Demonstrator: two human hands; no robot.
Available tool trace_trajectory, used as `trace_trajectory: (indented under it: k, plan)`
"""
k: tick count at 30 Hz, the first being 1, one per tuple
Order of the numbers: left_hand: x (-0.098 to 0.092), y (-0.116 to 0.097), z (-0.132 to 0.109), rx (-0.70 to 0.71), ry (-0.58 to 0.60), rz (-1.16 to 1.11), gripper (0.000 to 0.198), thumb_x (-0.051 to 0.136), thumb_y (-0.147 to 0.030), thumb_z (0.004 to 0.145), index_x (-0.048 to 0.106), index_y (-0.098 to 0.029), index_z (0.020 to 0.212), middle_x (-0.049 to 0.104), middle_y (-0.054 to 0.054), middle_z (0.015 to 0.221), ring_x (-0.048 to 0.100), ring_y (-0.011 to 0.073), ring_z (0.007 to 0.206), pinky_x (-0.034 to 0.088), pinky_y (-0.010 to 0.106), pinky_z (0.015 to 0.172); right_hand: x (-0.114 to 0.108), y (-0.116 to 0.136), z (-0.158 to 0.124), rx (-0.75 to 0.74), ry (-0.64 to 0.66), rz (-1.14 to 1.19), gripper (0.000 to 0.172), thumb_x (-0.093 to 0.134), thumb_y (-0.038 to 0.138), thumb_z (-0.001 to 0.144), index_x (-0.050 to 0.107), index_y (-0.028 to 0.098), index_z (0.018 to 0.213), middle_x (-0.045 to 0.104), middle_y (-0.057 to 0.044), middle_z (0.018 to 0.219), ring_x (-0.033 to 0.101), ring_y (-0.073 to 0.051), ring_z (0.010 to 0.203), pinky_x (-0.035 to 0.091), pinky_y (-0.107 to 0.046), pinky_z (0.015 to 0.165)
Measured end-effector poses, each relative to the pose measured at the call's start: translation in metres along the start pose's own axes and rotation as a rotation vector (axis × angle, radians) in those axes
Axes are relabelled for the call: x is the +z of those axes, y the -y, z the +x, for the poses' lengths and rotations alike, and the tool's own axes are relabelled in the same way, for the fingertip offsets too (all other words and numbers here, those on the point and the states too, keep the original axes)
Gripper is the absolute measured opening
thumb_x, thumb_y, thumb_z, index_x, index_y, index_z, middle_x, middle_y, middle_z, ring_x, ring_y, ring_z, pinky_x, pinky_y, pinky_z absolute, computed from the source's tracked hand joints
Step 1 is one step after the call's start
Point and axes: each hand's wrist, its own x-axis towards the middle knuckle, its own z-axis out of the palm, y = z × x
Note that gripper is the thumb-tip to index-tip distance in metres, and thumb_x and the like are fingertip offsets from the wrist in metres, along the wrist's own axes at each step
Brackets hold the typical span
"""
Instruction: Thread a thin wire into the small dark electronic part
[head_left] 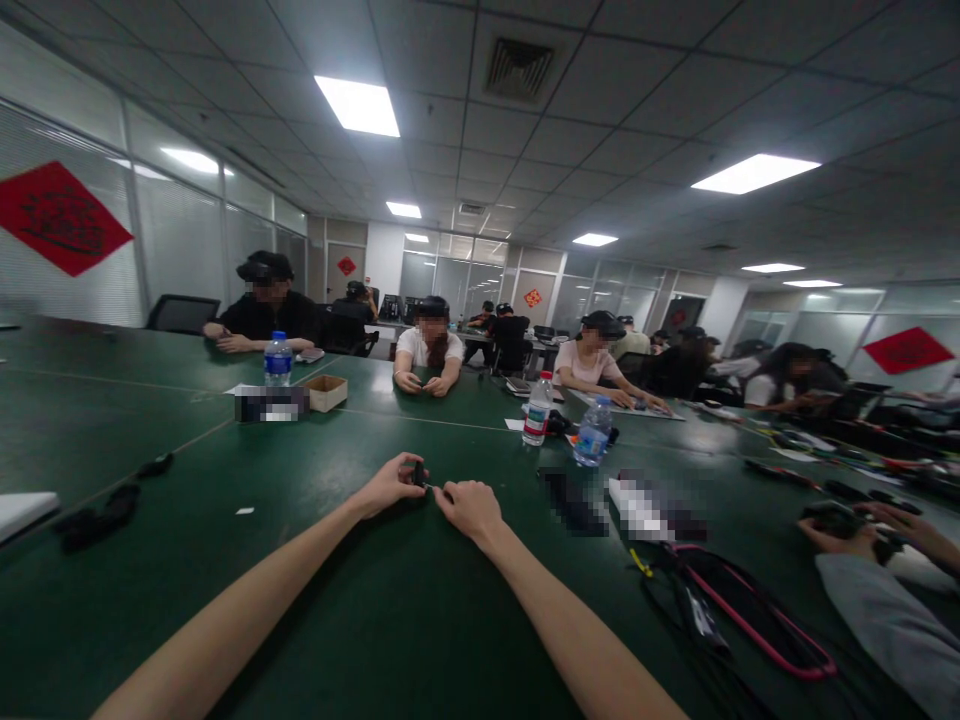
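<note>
Near the middle of the green table, my left hand pinches a small dark object upright between thumb and fingers. Just to its right, my right hand is closed, its fingertips on a thin, light-coloured piece that reaches toward the dark object. That thin piece is too small to make out clearly. Both forearms extend over the table, and the hands are close together with a narrow gap between them.
Bottles with a red cap and a blue cap stand beyond my right hand. A cardboard box sits farther left. Pink-edged cable gear lies right, beside another person's hands. People sit across the table.
</note>
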Motion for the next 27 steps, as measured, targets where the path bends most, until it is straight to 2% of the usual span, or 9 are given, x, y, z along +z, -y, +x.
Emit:
trace_trajectory:
  k: [15,21,27]
  plan:
    - [-0.0014,-0.0011,-0.0007,0.012,0.056,0.036,0.071,0.082,-0.02,0.056,0.045,-0.018,0.118,0.059,0.014,0.116,0.062,0.0217,0.097,0.046,0.044,0.092,-0.0031,-0.0007,-0.0013,-0.03,0.003,-0.001,0.062,0.018,0.058,0.092,0.068,0.021,0.092,0.069,-0.008,0.086,0.064,-0.015,0.073,0.044,-0.024,0.066]
    - [-0.0021,0.0045,0.0022,0.023,0.013,0.085,0.071,0.083,-0.026,0.054,0.047,-0.016,0.115,0.064,0.014,0.107,0.064,0.0219,0.092,0.046,0.044,0.092,-0.001,0.0008,-0.0025,-0.003,-0.001,-0.022,0.061,0.018,0.057,0.093,0.068,0.022,0.096,0.069,-0.01,0.091,0.065,-0.018,0.08,0.044,-0.028,0.073]
    - [-0.0029,0.0063,0.002,0.018,-0.033,0.117,0.068,0.082,-0.03,0.055,0.049,-0.016,0.113,0.066,0.013,0.101,0.064,0.023,0.091,0.048,0.042,0.088,0.0002,0.0014,-0.0025,0.007,-0.011,-0.019,0.061,0.018,0.057,0.093,0.067,0.021,0.095,0.069,-0.01,0.091,0.065,-0.018,0.078,0.045,-0.028,0.071]
